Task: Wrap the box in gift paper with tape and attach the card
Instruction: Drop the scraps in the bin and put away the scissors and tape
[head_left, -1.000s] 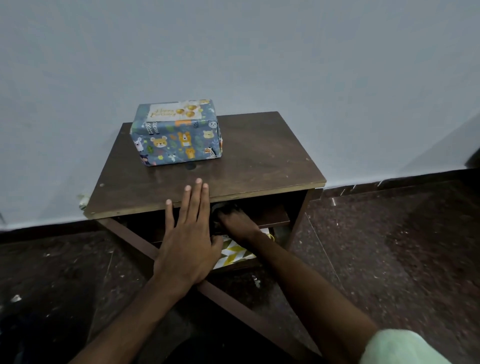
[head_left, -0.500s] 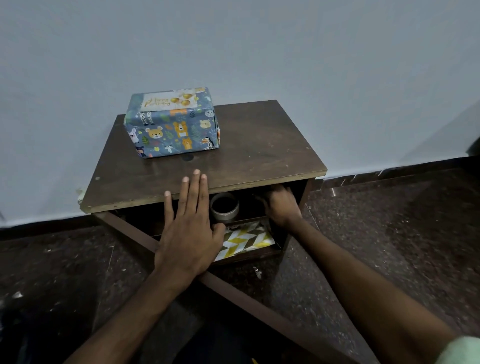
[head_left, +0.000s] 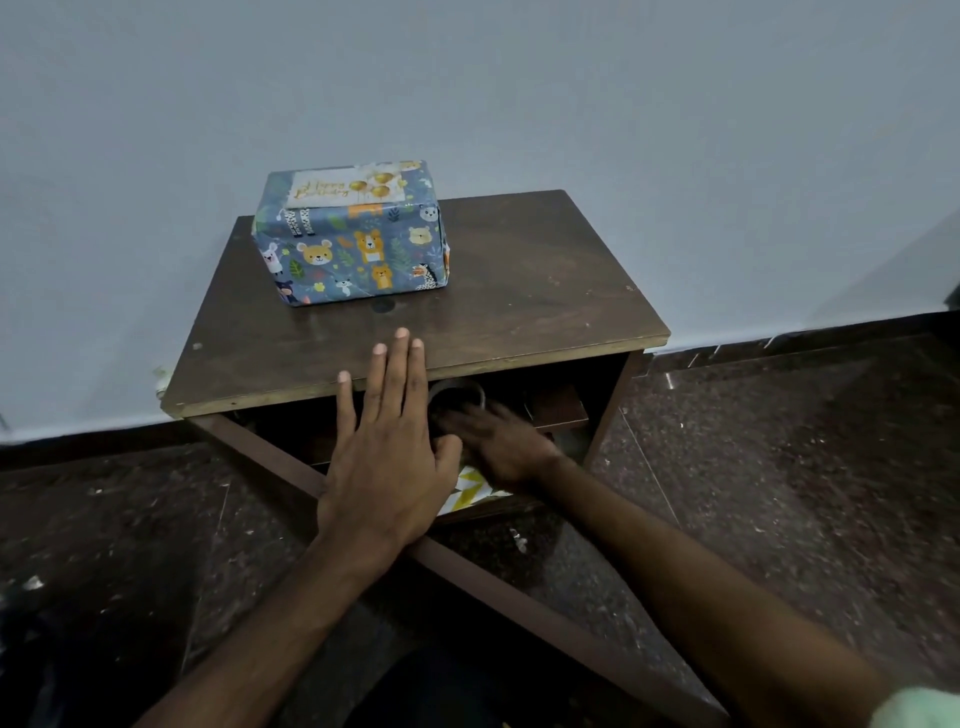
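Box (head_left: 358, 249) sits wrapped in blue paper printed with little animals, toward the back left of the table (head_left: 545, 291) top, close to the grey wall (head_left: 571, 104). On its upper face lies the card (head_left: 343, 186), pale with gold balloons and gold lettering, flat against the wrapping. Just in front of the box the wood carries a small dark round mark (head_left: 382, 305).

My left hand (head_left: 387, 457) is released and flat, fingers straight and close together, thumb out to the side. The fingertips lie on the front edge of the table top, and the palm hangs in front of the open shelf space below. It holds nothing.

My right hand (head_left: 498, 441) reaches in under the top, into that shelf space, and it is smeared with blur. Its fingers are at the tape roll (head_left: 457, 392), a dark ring just right of my left hand. Whether they grasp the roll or only touch it I cannot tell. Beneath my right wrist a patterned sheet (head_left: 470, 491), yellow and white, shows on the lower shelf, partly covered by both hands.

A pale green sleeve (head_left: 919, 709) shows at the bottom right corner, on my right arm. The table stands on a dark speckled floor (head_left: 779, 467)
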